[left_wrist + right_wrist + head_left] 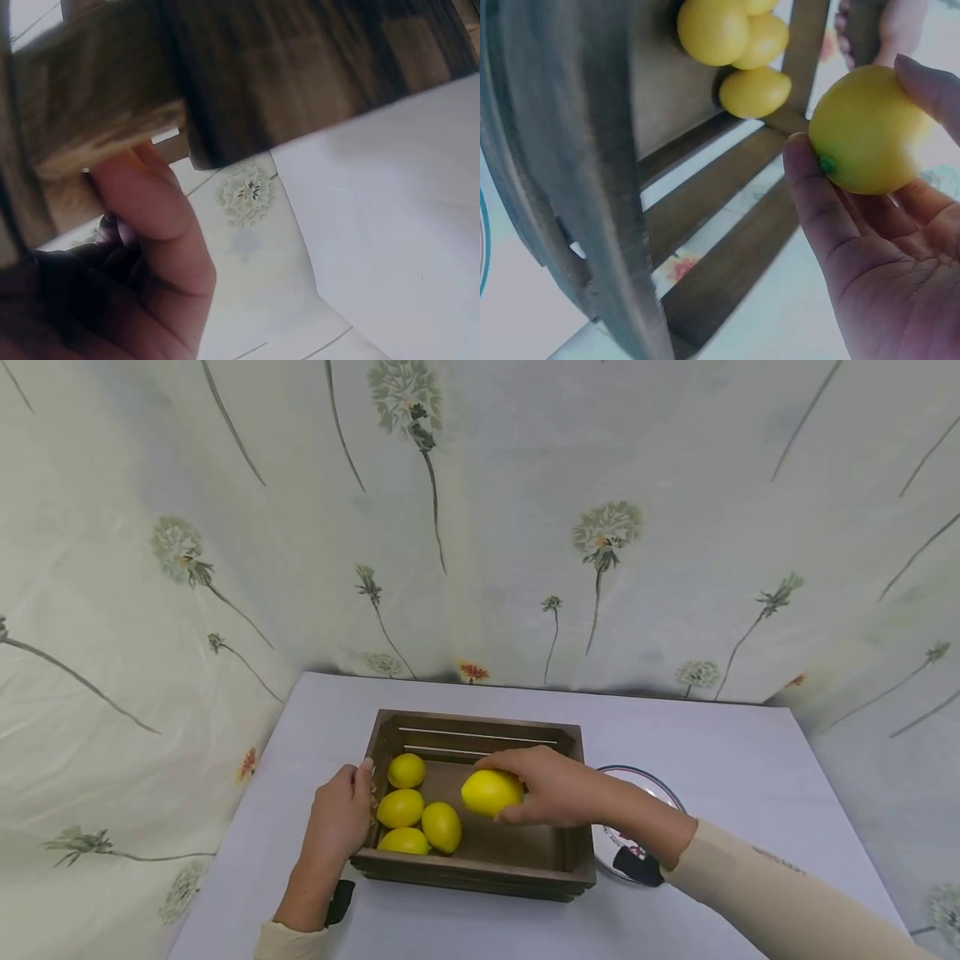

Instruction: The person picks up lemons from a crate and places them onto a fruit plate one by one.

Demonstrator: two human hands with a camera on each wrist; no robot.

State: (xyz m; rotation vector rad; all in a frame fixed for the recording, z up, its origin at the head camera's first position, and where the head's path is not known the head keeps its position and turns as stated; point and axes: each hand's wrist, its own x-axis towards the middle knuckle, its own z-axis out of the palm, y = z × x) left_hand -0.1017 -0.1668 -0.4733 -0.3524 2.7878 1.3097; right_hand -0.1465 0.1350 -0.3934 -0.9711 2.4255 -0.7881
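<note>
A brown slatted wooden crate [480,872] stands on the white table, tilt not evident. Inside, at its left end, lie several yellow lemons [441,827]. My right hand [555,787] holds another lemon [491,792] over the crate's middle. In the right wrist view, thumb and fingers pinch this lemon [868,131], its green stem end showing. My left hand [339,814] grips the crate's left side. The left wrist view has its fingers [161,217] curled round a slat [112,105], their tips hidden behind the wood.
To the crate's right, a round plate [626,774] with a dark rim is partly covered by my right forearm. The white table [750,793] meets a hanging cloth with dandelion print [510,527] at the back and sides.
</note>
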